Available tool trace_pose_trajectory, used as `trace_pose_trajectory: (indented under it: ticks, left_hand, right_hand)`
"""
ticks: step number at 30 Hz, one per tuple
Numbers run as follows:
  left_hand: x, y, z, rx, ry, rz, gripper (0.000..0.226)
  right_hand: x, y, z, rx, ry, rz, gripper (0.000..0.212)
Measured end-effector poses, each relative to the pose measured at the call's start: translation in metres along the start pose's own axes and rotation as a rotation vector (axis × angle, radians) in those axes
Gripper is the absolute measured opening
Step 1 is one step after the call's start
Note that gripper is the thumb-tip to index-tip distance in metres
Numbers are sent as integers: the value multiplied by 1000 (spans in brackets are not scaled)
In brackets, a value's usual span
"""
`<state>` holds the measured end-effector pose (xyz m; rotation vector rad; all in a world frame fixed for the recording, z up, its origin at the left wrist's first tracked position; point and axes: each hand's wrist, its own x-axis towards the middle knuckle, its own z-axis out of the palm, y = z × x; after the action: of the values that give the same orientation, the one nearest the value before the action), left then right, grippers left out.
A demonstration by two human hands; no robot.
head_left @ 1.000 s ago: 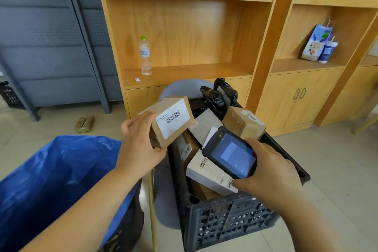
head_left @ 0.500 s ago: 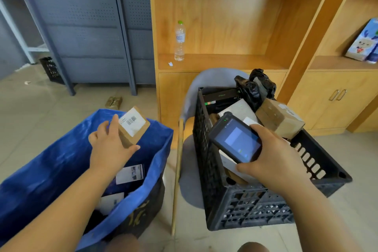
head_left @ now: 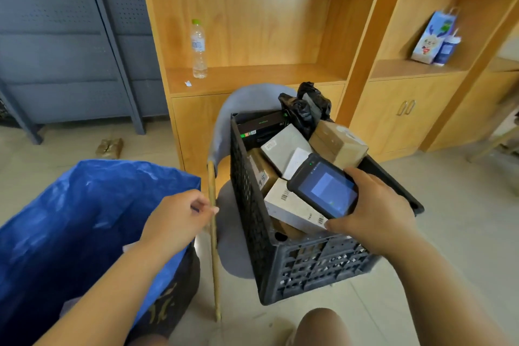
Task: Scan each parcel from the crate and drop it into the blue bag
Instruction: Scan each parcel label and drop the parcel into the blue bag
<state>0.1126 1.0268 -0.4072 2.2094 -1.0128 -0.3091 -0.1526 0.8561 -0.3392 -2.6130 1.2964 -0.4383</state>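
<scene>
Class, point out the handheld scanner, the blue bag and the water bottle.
handheld scanner (head_left: 325, 191), head view, on its screen.
blue bag (head_left: 84, 205), head view, on its wall.
water bottle (head_left: 198, 45), head view, on its label.

Forearms are bare down to left hand and right hand; knee bare.

Bag left of crate, crate on chair, parcels in crate, bottle on shelf behind

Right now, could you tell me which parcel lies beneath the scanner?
The large white box with barcode labels, at the near side of the crate, partly under the scanner. The grey box, brown carton and black box sit farther back.
</scene>
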Motion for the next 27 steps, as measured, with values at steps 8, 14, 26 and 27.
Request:
trace_pose_trajectory:
  ticks: [8, 14, 26, 27]
  left_hand:
    - [41, 83, 66, 51, -138, 256, 14]
    - [102, 127, 137, 116, -239, 209, 42]
    - [181, 133, 218, 53, -319, -135, 62]
    - [183, 133, 219, 40, -295, -136, 58]
  right_hand:
    - [2, 66, -10, -51, 12, 219, 92]
    - [18, 104, -10, -69, 21, 312, 90]
    - [54, 143, 4, -92, 35, 328, 87]
    - [56, 144, 6, -92, 34, 327, 87]
